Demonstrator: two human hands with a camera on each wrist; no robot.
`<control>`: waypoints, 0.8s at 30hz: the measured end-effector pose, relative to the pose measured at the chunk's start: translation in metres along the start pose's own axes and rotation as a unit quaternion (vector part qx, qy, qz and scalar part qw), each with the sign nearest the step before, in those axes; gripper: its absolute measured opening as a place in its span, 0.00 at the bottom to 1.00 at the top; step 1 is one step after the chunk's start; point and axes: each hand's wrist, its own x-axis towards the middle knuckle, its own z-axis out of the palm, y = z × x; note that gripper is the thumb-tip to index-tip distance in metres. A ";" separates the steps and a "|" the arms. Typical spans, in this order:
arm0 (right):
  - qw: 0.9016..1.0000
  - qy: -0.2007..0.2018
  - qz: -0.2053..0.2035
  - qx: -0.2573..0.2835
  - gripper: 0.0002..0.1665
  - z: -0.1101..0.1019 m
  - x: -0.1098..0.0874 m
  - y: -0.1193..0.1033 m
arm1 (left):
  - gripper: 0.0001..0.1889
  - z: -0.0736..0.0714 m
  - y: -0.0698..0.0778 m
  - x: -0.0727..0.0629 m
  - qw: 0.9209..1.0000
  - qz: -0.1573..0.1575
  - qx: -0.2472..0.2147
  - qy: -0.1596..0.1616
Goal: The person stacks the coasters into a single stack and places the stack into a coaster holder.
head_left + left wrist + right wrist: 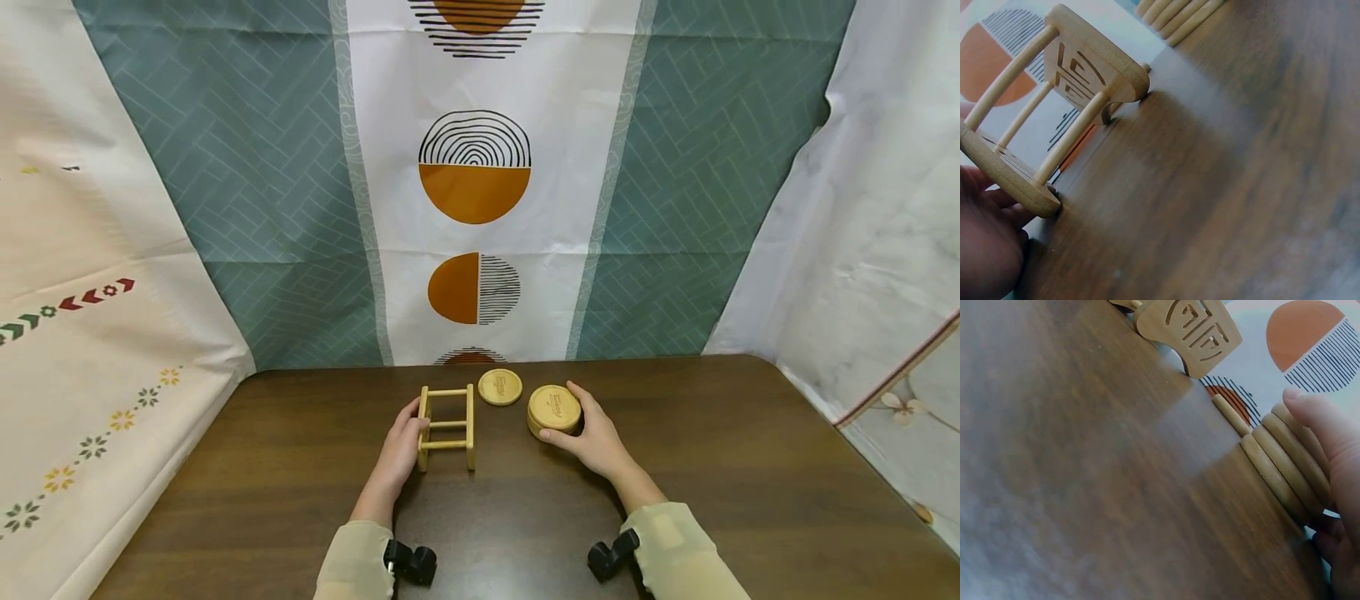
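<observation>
A small wooden coaster rack (470,421), two side panels joined by dowels, stands on the table left of centre. My left hand (397,457) grips its left panel, thumb over the top edge; in the left wrist view fingers (1007,203) lie against the outside of that panel. To the right, my right hand (598,446) holds a stack of round wooden coasters (555,407) between thumb and fingers. The right wrist view shows several layers in the stack (1285,469), low at the table. A single coaster (500,387) lies flat between rack and stack, slightly farther back.
The dark wooden table (300,500) meets a patterned cloth (480,292) at its back edge. Light cloths hang at left (112,375) and right (862,250). Black wrist cameras (411,562) sit at both sleeves.
</observation>
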 end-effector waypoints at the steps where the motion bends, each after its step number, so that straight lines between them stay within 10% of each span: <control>1: 1.000 -0.002 -0.003 -0.004 0.62 0.000 0.000 0.000 | 0.29 0.000 0.000 -0.001 1.000 0.002 0.002 -0.001; 24: 0.996 -0.021 -0.049 -0.066 0.55 -0.006 0.010 -0.017 | 0.29 -0.001 -0.003 0.003 1.000 0.006 -0.009 0.005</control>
